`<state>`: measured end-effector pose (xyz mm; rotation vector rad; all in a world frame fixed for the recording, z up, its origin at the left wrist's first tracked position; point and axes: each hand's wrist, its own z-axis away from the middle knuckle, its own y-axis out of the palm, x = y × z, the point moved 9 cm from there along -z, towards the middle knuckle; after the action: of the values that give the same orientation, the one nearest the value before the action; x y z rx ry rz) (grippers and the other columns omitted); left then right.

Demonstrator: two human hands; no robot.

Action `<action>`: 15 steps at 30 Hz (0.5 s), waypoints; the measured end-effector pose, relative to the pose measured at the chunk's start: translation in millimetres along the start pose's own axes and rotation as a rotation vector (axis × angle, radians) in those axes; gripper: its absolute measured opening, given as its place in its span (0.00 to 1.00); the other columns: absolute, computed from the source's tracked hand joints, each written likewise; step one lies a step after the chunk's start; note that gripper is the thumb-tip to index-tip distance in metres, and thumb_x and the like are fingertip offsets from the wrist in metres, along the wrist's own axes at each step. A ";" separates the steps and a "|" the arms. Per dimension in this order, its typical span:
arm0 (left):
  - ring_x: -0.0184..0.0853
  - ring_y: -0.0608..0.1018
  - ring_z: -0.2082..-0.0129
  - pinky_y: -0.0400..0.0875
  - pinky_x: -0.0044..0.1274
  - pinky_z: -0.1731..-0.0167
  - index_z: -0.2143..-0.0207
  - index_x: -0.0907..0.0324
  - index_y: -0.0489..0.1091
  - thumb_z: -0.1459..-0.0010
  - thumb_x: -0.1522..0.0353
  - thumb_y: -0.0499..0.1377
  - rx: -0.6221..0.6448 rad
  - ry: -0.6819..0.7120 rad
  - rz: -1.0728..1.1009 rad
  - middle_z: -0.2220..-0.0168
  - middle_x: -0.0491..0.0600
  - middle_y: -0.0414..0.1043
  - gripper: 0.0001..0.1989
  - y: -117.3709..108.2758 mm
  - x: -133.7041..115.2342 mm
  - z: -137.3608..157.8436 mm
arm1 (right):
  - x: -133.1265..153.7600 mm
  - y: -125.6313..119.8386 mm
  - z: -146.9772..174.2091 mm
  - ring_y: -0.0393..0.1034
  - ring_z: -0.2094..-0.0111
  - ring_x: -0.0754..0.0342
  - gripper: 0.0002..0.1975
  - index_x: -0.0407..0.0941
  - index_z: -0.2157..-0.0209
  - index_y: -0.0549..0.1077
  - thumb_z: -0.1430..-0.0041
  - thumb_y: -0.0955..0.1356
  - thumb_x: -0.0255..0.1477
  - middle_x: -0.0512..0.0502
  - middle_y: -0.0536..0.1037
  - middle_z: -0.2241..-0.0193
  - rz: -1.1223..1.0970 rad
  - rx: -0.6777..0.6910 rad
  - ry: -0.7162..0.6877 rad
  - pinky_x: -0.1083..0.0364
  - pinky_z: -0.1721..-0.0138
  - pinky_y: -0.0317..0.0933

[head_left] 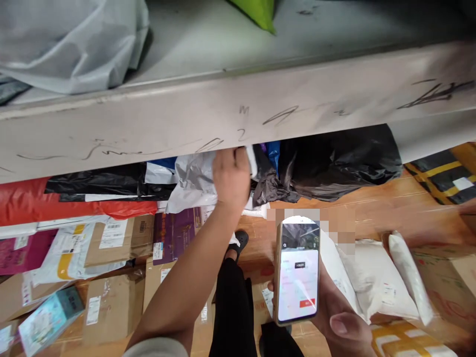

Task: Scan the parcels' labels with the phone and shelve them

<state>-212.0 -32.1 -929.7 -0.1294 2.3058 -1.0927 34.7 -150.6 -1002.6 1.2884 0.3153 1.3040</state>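
Note:
My left hand [231, 177] reaches under the shelf edge among bagged parcels, its fingers curled closed and their tips partly hidden. It touches a crumpled whitish plastic mailer bag [195, 178] on its left; a white edge shows just right of the knuckles. What the fingers grip, I cannot make out. To the right of it lies a large black plastic parcel [338, 163]. Lower right, my right hand [336, 310] is closed around a smartphone [298, 277], held upright with its screen lit. The screen shows a camera picture at the top and a red button low down.
A pale metal shelf [178, 119] with pen scribbles crosses the view, bearing a grey bag [70, 44]. Left below are a red bag [33, 201] and cardboard boxes [111, 302]. White parcels [379, 277] and a black-yellow parcel [446, 173] lie right on the wooden floor [256, 250].

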 end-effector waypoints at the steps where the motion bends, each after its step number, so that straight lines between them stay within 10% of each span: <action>1: 0.44 0.72 0.50 0.67 0.34 0.49 0.57 0.61 0.68 0.37 0.75 0.47 0.040 0.010 0.015 0.54 0.59 0.70 0.12 7.8 -12.0 -2.4 | 1.4 -0.3 1.8 0.72 0.51 0.35 0.53 0.59 0.34 0.40 0.56 0.72 0.36 0.41 0.76 0.49 0.003 0.010 0.002 0.42 0.59 0.67; 7: 0.43 0.75 0.49 0.70 0.30 0.50 0.46 0.67 0.63 0.41 0.75 0.52 0.413 -0.085 0.403 0.52 0.61 0.72 0.20 82.3 -54.2 -3.3 | 16.2 -11.3 14.2 0.73 0.52 0.33 0.53 0.56 0.33 0.41 0.57 0.72 0.40 0.38 0.76 0.51 0.008 0.023 -0.057 0.41 0.59 0.66; 15: 0.36 0.67 0.40 0.59 0.29 0.38 0.47 0.61 0.66 0.44 0.79 0.48 0.319 0.045 0.660 0.43 0.54 0.67 0.23 108.1 -44.5 -20.9 | 16.2 2.4 -14.0 0.73 0.52 0.34 0.46 0.58 0.38 0.56 0.59 0.74 0.41 0.38 0.71 0.44 -0.079 0.158 0.009 0.36 0.54 0.63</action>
<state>-169.8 67.7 -978.3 0.7316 1.9423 -1.0791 27.8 -130.7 -998.0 1.3891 0.4788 1.2379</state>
